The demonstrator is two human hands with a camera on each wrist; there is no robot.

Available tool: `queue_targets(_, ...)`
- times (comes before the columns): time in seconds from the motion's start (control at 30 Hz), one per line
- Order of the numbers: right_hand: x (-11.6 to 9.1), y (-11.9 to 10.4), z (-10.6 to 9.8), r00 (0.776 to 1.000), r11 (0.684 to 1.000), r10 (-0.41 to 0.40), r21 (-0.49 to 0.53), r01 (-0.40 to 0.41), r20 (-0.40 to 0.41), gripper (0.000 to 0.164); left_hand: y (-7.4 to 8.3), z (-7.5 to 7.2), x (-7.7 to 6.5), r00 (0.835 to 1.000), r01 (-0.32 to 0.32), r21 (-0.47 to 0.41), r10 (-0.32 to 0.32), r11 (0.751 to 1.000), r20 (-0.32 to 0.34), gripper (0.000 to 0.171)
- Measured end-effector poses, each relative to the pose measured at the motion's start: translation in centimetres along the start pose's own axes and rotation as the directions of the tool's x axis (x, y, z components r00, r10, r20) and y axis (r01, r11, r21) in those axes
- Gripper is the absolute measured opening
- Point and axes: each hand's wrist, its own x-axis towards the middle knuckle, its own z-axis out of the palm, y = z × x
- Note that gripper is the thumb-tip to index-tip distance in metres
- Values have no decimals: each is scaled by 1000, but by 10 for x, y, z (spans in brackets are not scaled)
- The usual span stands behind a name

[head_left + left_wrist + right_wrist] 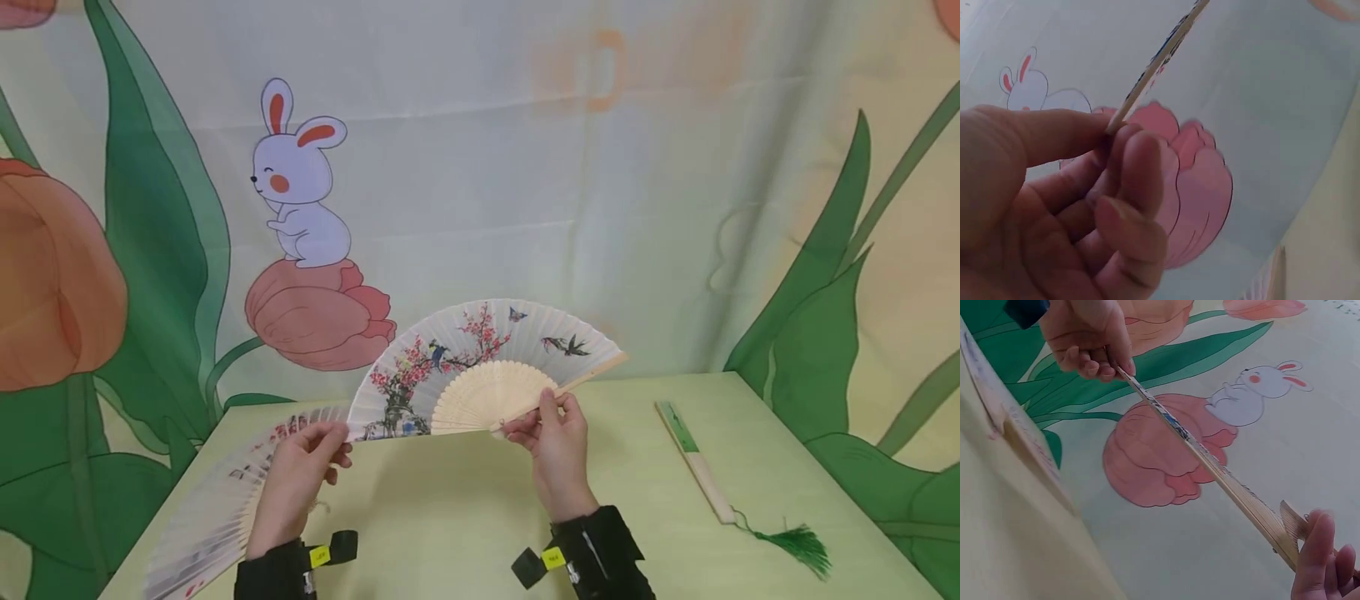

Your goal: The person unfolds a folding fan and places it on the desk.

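A white folding fan (525, 333) with printed blossoms, birds and a butterfly is spread wide above the table in the head view. My left hand (303, 475) pinches the tip of its left outer rib between thumb and index finger. In the left wrist view that pinched rib (1160, 59) appears nearly edge-on. My right hand (558, 446) grips the fan low on its right side, near the pivot, with the thumb over the pale ribs. Seen from the right wrist, the fan (1210, 465) stretches as a thin strip between both hands.
A second open fan (217, 508) lies on the table at the left, partly behind my left hand. On the right side rests a folded fan (693, 462) with a green tassel (795, 546). A printed cloth backdrop (480, 183) hangs behind the table (442, 533).
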Motion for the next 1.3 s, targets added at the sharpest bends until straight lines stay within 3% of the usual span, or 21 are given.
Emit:
queue_targets(0.07,3,15,0,999,998,38,-42,-37,7,24,-9,-7,2,999,27,114,-32,993,39,29)
queue_targets(0.17,6,36,1,997,992,77,-104,-73,32,23,-23,-16,5,988,69,281,-104,957,111,24)
queue_targets(0.3,8,57,0,991,983,124,-146,-115,57,21,-40,-26,8,968,97,402,-181,910,176,23)
queue_targets(0.5,11,80,-5,977,968,205,-160,-193,58,21,-56,-28,11,963,138,392,-215,910,161,24)
queue_targets(0.73,15,94,-11,950,942,304,-171,-289,72,21,-71,-25,15,963,127,384,-206,915,173,24)
queue_targets(1.1,22,97,-22,915,910,393,-180,-373,94,18,-68,-26,14,962,129,434,-219,891,163,25)
queue_targets(1.3,23,97,-26,908,895,413,-215,-390,72,20,-71,-24,14,959,141,444,-234,885,161,22)
